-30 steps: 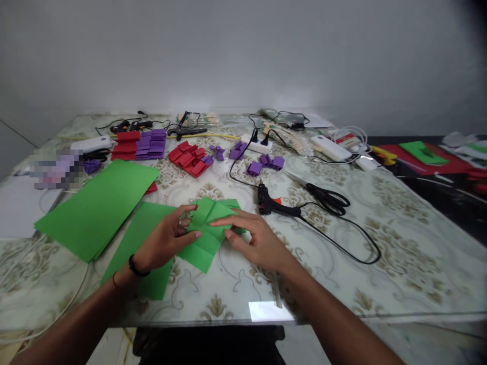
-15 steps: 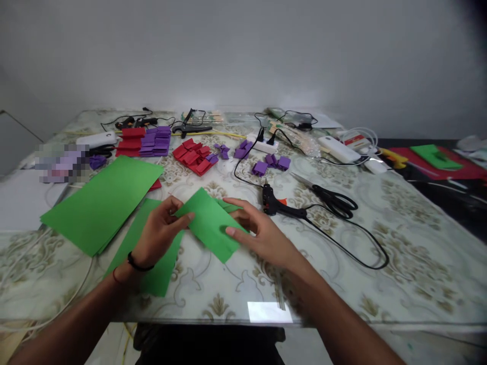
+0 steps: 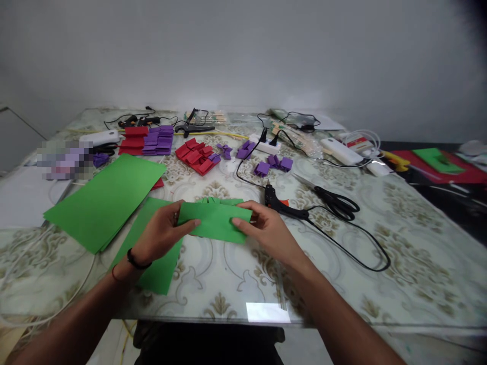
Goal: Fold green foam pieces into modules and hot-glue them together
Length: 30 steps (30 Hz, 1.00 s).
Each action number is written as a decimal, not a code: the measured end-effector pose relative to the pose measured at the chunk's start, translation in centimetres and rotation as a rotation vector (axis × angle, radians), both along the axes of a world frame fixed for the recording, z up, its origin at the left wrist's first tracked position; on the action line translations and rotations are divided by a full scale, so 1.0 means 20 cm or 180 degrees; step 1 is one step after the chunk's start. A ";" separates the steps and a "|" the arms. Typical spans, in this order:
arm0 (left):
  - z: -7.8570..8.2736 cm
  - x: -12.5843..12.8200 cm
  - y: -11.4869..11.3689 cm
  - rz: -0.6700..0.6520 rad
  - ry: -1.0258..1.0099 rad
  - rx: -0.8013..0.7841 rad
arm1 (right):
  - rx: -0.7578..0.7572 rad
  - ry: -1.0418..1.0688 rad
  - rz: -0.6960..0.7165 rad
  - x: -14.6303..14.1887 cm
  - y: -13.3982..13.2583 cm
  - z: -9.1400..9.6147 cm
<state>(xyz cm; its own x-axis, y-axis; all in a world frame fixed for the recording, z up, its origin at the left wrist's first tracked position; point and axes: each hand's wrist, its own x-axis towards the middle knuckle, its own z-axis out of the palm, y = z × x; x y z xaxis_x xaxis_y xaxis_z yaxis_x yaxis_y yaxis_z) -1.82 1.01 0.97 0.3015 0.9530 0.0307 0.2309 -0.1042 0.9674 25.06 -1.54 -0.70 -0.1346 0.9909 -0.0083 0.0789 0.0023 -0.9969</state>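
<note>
A small green paper piece [image 3: 215, 221] is stretched between my two hands above the table. My left hand [image 3: 167, 228] pinches its left end, thumb on the near face. At the other end my right hand [image 3: 262, 228] grips it the same way, with the fingers behind. Just beyond it, green folded paper [image 3: 218, 201] shows, partly covered by the piece. Under my left wrist lies a green sheet [image 3: 162, 268]. Farther left is a stack of larger green sheets [image 3: 106, 203].
A black glue gun [image 3: 285, 207] and black-handled scissors [image 3: 335, 203] lie right of my hands. Folded red paper pieces [image 3: 196, 156] and purple ones [image 3: 262, 168] sit beyond. A white power strip [image 3: 266, 145] with plugs stands behind, its cord reaching the glue gun.
The green paper piece has turned from a slanted position to nearly level, its long side facing me. Both hands still hold it, and more green folded paper shows behind it.
</note>
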 end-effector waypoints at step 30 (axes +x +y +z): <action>0.07 -0.02 -0.01 -0.0638 -0.0006 0.0367 | -0.0287 0.0554 0.0184 0.01 -0.04 0.02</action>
<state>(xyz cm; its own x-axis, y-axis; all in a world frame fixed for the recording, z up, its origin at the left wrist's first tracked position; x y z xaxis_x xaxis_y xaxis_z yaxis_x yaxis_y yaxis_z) -2.23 0.81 2.31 0.4844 0.8641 0.1366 0.1926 -0.2576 0.9469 25.26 -2.28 -0.36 -0.1984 0.9777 -0.0683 -0.0923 -0.0880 -0.9918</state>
